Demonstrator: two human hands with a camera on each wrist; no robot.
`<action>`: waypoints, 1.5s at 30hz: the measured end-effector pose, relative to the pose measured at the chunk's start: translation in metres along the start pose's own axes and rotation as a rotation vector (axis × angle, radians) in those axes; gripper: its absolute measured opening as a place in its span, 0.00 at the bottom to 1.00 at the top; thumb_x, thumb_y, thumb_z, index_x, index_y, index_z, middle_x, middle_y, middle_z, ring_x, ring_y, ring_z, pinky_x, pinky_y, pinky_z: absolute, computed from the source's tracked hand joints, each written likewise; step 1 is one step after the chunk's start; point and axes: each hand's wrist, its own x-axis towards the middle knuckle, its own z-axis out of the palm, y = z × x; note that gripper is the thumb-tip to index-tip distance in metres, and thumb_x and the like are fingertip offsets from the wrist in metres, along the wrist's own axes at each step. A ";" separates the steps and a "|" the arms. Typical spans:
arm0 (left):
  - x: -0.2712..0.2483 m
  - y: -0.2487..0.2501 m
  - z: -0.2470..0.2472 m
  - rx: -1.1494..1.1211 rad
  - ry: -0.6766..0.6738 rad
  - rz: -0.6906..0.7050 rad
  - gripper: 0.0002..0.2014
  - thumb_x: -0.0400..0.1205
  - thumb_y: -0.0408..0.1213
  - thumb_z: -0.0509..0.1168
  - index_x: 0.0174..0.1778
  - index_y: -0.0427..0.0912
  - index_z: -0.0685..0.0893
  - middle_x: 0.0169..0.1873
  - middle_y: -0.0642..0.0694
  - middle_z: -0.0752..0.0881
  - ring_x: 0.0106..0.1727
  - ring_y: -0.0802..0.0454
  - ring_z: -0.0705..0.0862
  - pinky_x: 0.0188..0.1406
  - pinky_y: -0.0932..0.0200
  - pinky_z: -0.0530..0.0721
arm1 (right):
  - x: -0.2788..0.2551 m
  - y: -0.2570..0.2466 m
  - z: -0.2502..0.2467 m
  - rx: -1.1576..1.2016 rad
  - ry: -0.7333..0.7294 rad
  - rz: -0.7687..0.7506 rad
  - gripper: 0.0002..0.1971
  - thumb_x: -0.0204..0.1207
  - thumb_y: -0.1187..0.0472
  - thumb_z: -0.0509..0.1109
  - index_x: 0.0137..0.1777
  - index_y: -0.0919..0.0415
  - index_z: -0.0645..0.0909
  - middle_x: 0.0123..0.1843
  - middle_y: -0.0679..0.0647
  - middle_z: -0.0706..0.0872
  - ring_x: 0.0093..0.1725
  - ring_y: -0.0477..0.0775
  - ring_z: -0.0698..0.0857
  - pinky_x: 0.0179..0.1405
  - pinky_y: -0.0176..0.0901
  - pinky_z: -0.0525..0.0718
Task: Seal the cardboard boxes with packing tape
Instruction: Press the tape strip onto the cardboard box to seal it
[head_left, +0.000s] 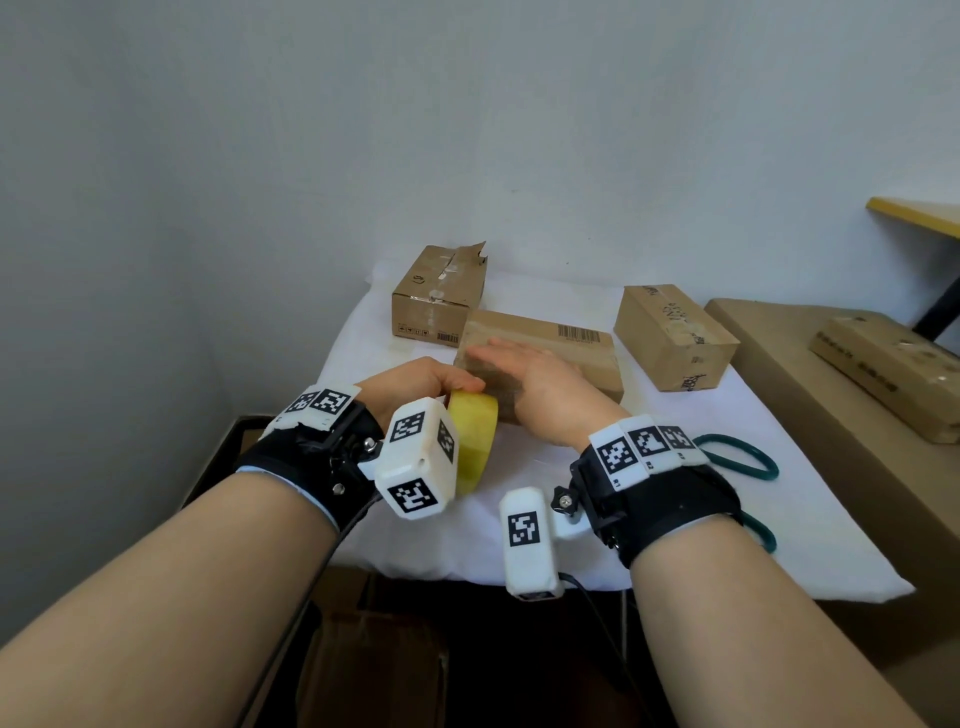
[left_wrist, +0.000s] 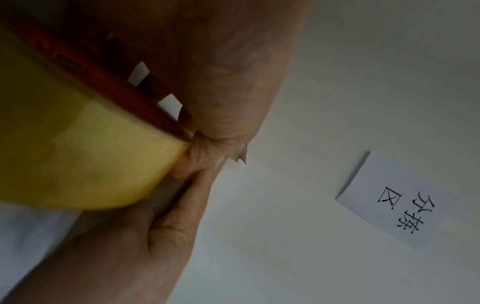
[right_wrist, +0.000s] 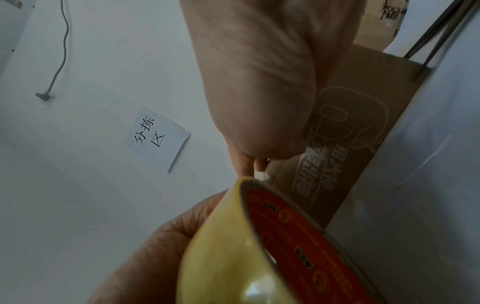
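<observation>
My left hand grips the yellow tape roll, fingers curled round it, roll standing on edge just off the near-left corner of the middle box. In the left wrist view the roll fills the left side, red inner core visible, thumb on its rim. My right hand lies flat on top of the middle box, fingers straight and relaxed, pressing down, holding nothing. The right wrist view shows the palm against printed cardboard, with the roll close below it. The middle box sits on the white-covered bench, barcode on its top face. Back-left box just behind it, with a torn flap sticking up. Right box stands apart on the right side of the bench. Green loops lie on the cloth by my right wrist. Another flat box rests on the big carton to the right of the bench. Paper note with handwritten characters is on the wall.
</observation>
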 end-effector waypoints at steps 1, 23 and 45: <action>0.000 0.000 0.000 0.005 0.005 0.003 0.14 0.86 0.34 0.61 0.41 0.32 0.90 0.33 0.37 0.90 0.28 0.46 0.89 0.29 0.59 0.89 | 0.000 0.001 0.001 0.049 0.022 -0.001 0.43 0.78 0.77 0.59 0.86 0.35 0.62 0.90 0.44 0.60 0.89 0.55 0.58 0.86 0.65 0.58; 0.022 -0.025 -0.003 -0.280 0.006 0.070 0.40 0.63 0.40 0.76 0.72 0.29 0.79 0.70 0.21 0.76 0.63 0.33 0.77 0.76 0.34 0.69 | 0.025 0.013 0.018 0.182 0.289 0.009 0.22 0.79 0.50 0.72 0.74 0.38 0.80 0.70 0.47 0.87 0.74 0.57 0.78 0.73 0.68 0.75; 0.016 -0.014 0.001 -0.134 0.059 0.071 0.06 0.85 0.34 0.63 0.50 0.35 0.83 0.37 0.38 0.81 0.32 0.45 0.79 0.33 0.56 0.78 | 0.035 0.014 0.014 0.082 0.234 0.057 0.21 0.80 0.40 0.71 0.73 0.34 0.79 0.71 0.45 0.85 0.72 0.61 0.76 0.74 0.63 0.74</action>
